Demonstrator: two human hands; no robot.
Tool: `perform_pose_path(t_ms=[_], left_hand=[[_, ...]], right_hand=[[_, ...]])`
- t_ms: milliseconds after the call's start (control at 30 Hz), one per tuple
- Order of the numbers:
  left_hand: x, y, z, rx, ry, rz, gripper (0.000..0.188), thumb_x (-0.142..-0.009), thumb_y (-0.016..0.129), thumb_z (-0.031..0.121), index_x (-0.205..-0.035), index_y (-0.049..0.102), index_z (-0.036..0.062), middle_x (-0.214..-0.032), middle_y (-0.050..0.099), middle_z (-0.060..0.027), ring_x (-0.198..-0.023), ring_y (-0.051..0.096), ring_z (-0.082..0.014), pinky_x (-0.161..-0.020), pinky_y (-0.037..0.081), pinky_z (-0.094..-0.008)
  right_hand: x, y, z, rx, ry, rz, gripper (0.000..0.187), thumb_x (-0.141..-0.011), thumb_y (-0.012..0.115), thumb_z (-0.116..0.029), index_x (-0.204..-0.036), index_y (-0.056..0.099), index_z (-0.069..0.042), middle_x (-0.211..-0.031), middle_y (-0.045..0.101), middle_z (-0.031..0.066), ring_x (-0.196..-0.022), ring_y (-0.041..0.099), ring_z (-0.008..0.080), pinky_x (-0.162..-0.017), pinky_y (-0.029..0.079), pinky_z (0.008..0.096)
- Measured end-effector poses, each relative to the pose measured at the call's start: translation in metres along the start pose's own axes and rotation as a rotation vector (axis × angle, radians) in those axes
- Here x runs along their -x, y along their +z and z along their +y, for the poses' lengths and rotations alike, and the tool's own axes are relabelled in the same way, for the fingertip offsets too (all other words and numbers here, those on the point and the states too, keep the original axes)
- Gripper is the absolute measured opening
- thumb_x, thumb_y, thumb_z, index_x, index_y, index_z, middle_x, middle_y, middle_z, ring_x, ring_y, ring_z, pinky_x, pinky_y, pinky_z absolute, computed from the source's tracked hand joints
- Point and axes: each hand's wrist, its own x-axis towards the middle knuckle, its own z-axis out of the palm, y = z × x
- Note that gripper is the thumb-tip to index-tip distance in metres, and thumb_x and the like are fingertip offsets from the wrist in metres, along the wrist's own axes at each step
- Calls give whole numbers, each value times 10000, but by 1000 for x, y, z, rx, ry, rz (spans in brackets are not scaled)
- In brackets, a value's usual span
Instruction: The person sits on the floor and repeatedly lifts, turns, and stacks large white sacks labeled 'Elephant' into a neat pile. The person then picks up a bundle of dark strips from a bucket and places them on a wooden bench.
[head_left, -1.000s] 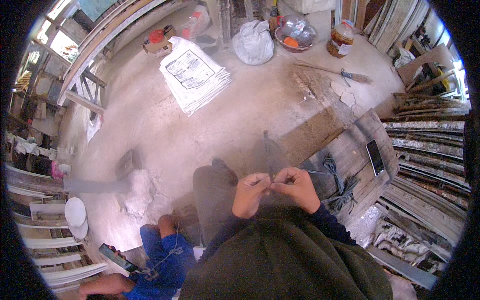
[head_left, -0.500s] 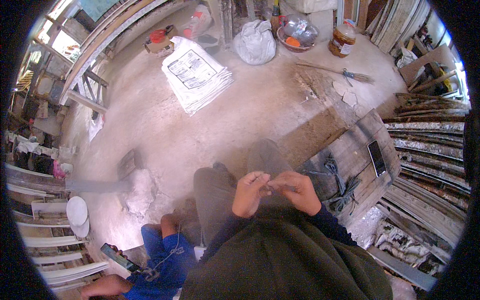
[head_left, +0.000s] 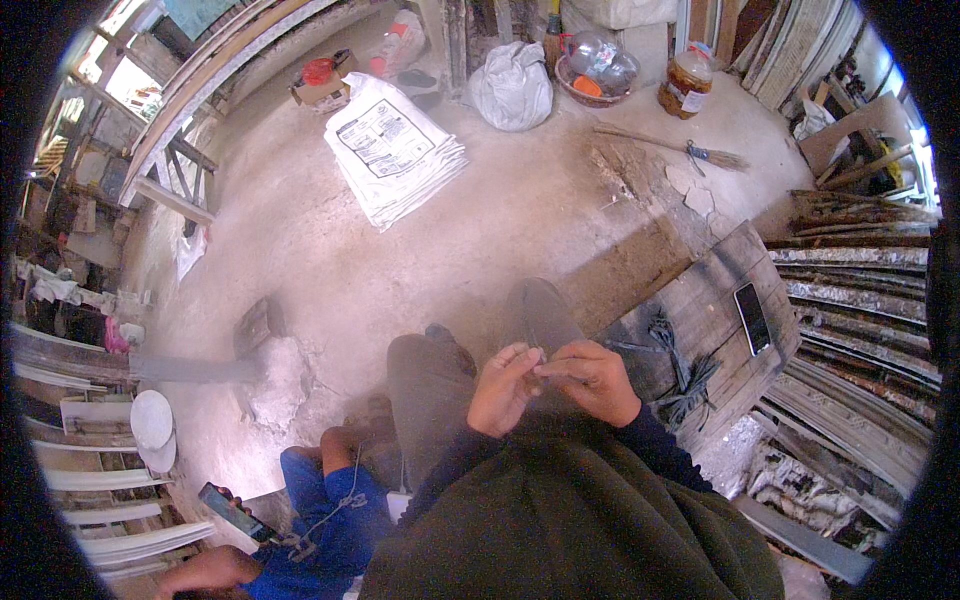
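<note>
Both hands met above the person's lap: the left hand (head_left: 505,388) and right hand (head_left: 592,380) pinched a small thin piece (head_left: 545,367) between closed fingertips; what it was could not be told. Working it well probably called for a steady right-hand grip while the left fingers did the fine turning, kept close over the knees. Just right stood a low wooden table (head_left: 715,290) carrying a bundle of dark cords (head_left: 680,365) and a phone (head_left: 752,317). A stack of printed sacks (head_left: 395,150) lay well apart on the floor. Another person in blue (head_left: 325,510) crouched close at lower left, crowding that side.

White printed sacks (head_left: 395,150) stacked; dark phone (head_left: 752,318) on bench.
</note>
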Motion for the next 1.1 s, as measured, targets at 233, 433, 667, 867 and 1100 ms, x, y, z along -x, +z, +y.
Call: perform_pose_path(t_ms=[233, 433, 667, 867, 1100], left_hand=[[5, 0, -11, -425, 272, 119, 88, -826, 540, 103, -870, 476, 62, -886, 580, -71, -727, 544, -134, -559, 423, -236], [3, 3, -13, -113, 310, -21, 102, -810, 558, 86, -862, 476, 55, -869, 584, -75, -728, 542, -140, -564, 427, -240], [3, 6, -14, -194, 206, -15, 155, -788, 584, 74, -882, 461, 66, -813, 576, -61, -713, 540, -135, -549, 426, -241], [4, 8, 7, -145, -54, -117, 229, -769, 612, 76, -913, 433, 65, -786, 572, -56, -691, 543, -130, -542, 434, -248], [11, 19, 23, -465, 79, -63, 210, -760, 632, 76, -852, 444, 62, -779, 573, -51, -689, 543, -129, -582, 447, -257]], right_hand=[[10, 16, 5, -418, 389, 26, 103, -740, 603, -38, -842, 617, -33, -793, 589, 50, -771, 551, 171, -717, 426, 294], [23, 35, 23, -960, 643, 143, 96, -847, 521, -106, -859, 546, -14, -827, 575, 39, -772, 531, 127, -719, 412, 262], [14, 21, -2, 45, 105, 301, 194, -714, 596, -6, -896, 539, -45, -873, 585, 97, -784, 545, 239, -724, 417, 300], [4, -2, -7, 110, -179, 43, 271, -660, 572, 68, -898, 567, -61, -973, 593, 139, -793, 563, 279, -699, 436, 326], [27, 6, 10, -17, -10, 125, 184, -709, 594, -7, -888, 572, -45, -826, 598, 117, -690, 573, 252, -617, 444, 301]])
